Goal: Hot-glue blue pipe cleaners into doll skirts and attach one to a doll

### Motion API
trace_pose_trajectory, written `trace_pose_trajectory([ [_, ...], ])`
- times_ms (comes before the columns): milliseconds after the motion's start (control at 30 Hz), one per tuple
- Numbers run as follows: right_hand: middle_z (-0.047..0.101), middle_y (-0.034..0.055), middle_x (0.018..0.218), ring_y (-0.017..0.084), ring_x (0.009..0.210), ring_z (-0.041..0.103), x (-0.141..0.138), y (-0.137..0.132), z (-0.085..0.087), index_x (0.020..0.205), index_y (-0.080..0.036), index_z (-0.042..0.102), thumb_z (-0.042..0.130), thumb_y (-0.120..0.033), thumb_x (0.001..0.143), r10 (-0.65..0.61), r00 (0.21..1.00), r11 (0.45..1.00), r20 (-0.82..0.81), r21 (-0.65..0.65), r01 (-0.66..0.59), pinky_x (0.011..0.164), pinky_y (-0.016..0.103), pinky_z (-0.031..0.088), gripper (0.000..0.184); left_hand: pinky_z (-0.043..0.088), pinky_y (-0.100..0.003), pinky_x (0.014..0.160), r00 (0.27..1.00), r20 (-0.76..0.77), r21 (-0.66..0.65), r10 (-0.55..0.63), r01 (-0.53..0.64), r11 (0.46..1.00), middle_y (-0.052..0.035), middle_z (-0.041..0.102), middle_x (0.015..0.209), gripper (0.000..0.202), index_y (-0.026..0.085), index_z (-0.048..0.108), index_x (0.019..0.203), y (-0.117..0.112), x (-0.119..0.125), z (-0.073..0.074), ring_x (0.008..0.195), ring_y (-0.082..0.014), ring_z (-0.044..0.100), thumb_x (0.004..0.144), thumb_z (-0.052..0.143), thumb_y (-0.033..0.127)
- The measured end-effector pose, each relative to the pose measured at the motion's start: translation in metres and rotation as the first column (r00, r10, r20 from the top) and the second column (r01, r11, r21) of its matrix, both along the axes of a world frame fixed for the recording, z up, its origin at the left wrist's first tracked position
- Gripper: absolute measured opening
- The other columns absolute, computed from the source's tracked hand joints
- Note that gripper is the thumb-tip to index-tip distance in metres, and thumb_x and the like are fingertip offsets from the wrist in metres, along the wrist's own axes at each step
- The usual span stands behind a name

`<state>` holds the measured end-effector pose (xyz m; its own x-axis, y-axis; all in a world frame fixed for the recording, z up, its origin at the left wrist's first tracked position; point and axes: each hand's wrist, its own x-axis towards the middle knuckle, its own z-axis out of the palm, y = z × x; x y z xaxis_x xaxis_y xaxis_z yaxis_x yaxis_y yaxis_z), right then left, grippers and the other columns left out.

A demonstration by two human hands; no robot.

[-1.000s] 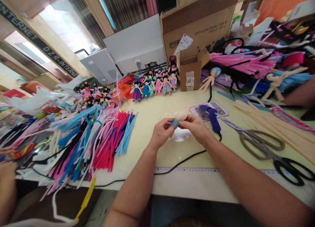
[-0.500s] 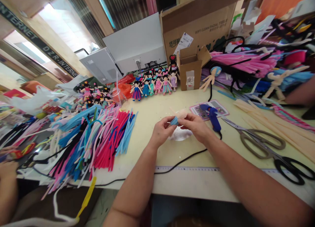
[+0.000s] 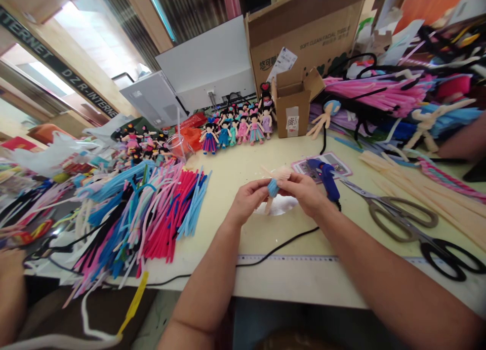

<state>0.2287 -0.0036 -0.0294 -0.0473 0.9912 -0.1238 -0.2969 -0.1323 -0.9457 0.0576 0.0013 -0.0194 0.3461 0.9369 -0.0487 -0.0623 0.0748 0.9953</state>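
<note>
Between my hands is a small pipe-cleaner doll [image 3: 273,187], with a blue body and beige head and limbs. My left hand [image 3: 248,198] pinches its blue part from the left. From the right, the fingers of my right hand [image 3: 304,190] close on the doll near its beige end. A shiny round disc [image 3: 286,206] lies on the table just beneath. Right of my right hand rests a blue glue gun [image 3: 328,180] on a printed picture card [image 3: 343,165]. Large scissors [image 3: 398,213] lie farther right.
Bundles of coloured pipe cleaners [image 3: 167,213] cover the left side. Finished dolls [image 3: 239,127] stand at the back beside a small cardboard box [image 3: 292,107]. A black cable [image 3: 277,251] crosses near a ruler [image 3: 304,259]. Another person's arm [image 3: 11,284] shows at the left edge.
The doll has turned in my fingers, so more of its blue body and a beige limb below now show. Both hands stay in nearly the same place.
</note>
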Motion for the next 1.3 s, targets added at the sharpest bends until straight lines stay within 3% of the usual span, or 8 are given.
trace_pose_trajectory([
  [167,0.069,0.0023,0.076,0.014,0.067,0.057,0.001,-0.001,0.001,0.080,-0.017,0.070,0.078,-0.036,0.057,0.062,0.997,0.998,0.040,0.019,-0.063,0.065,0.029,0.044,0.031,0.052,-0.030,0.067,0.999,-0.028,-0.071,0.040,-0.042,0.997,-0.0061,0.071,0.082,0.045,0.014,0.069,0.097,0.002,-0.003,0.001,0.071,-0.0158,0.064,0.070,0.073,0.050],
  [433,0.068,0.0018,0.071,0.017,0.068,0.058,-0.001,-0.005,0.008,0.077,-0.015,0.070,0.078,-0.034,0.056,0.117,0.970,0.986,0.214,0.091,-0.139,0.063,0.030,0.042,0.030,0.050,-0.031,0.077,0.999,-0.006,-0.069,-0.053,0.052,0.996,-0.0048,0.070,0.082,0.041,0.013,0.066,0.086,0.003,0.000,-0.002,0.076,-0.0155,0.064,0.055,0.086,0.030],
  [700,0.067,0.0022,0.084,0.015,0.073,0.062,0.001,-0.001,0.003,0.090,-0.019,0.065,0.078,-0.044,0.063,0.008,0.996,1.000,0.083,0.017,-0.009,0.068,0.031,0.048,0.038,0.047,-0.030,0.074,0.972,0.093,-0.039,0.216,-0.213,0.976,-0.0012,0.068,0.075,0.036,0.015,0.064,0.079,0.006,0.004,-0.005,0.071,-0.0136,0.061,0.054,0.084,0.031],
  [800,0.067,0.0025,0.083,0.015,0.073,0.061,-0.006,-0.002,-0.001,0.087,-0.018,0.066,0.079,-0.038,0.061,0.067,0.990,0.996,0.125,0.048,-0.073,0.066,0.029,0.046,0.036,0.045,-0.028,0.072,0.965,0.118,-0.069,0.233,-0.226,0.972,0.0005,0.065,0.073,0.035,0.016,0.061,0.075,0.005,0.006,-0.006,0.070,-0.0125,0.059,0.053,0.083,0.031],
  [900,0.068,0.0019,0.080,0.016,0.071,0.060,-0.013,-0.004,-0.002,0.084,-0.017,0.066,0.079,-0.033,0.059,0.129,0.983,0.986,0.133,0.090,-0.142,0.065,0.028,0.045,0.032,0.041,-0.024,0.065,0.974,0.090,-0.107,0.207,-0.197,0.974,0.0015,0.063,0.077,0.038,0.017,0.060,0.080,0.005,0.006,-0.004,0.070,-0.0115,0.056,0.054,0.083,0.033],
  [1033,0.065,-0.0003,0.069,0.015,0.066,0.059,-0.009,-0.005,0.002,0.076,-0.018,0.063,0.078,-0.036,0.060,0.095,0.977,0.990,0.192,0.086,-0.113,0.061,0.027,0.043,0.028,0.039,-0.022,0.063,0.947,0.051,-0.012,0.317,-0.316,0.949,0.0009,0.062,0.094,0.056,0.022,0.058,0.105,0.009,-0.005,0.003,0.075,-0.0100,0.055,0.055,0.083,0.033],
  [1133,0.064,-0.0002,0.067,0.014,0.062,0.056,-0.005,-0.006,0.007,0.077,-0.017,0.066,0.076,-0.038,0.063,0.141,0.945,0.979,0.293,0.099,-0.177,0.057,0.026,0.040,0.027,0.041,-0.024,0.065,0.976,-0.019,0.060,0.217,-0.216,0.975,-0.0004,0.062,0.089,0.061,0.018,0.061,0.107,0.012,-0.016,0.007,0.073,-0.0106,0.054,0.053,0.085,0.032],
  [1300,0.065,0.0005,0.068,0.013,0.060,0.055,-0.003,-0.018,0.022,0.081,-0.017,0.069,0.071,-0.037,0.069,0.137,0.853,0.957,0.503,0.154,-0.244,0.055,0.025,0.040,0.024,0.037,-0.024,0.057,0.997,-0.078,0.011,0.029,-0.028,1.000,0.0021,0.058,0.064,0.039,0.014,0.065,0.078,0.010,-0.018,0.009,0.060,-0.0103,0.050,0.051,0.086,0.032],
])
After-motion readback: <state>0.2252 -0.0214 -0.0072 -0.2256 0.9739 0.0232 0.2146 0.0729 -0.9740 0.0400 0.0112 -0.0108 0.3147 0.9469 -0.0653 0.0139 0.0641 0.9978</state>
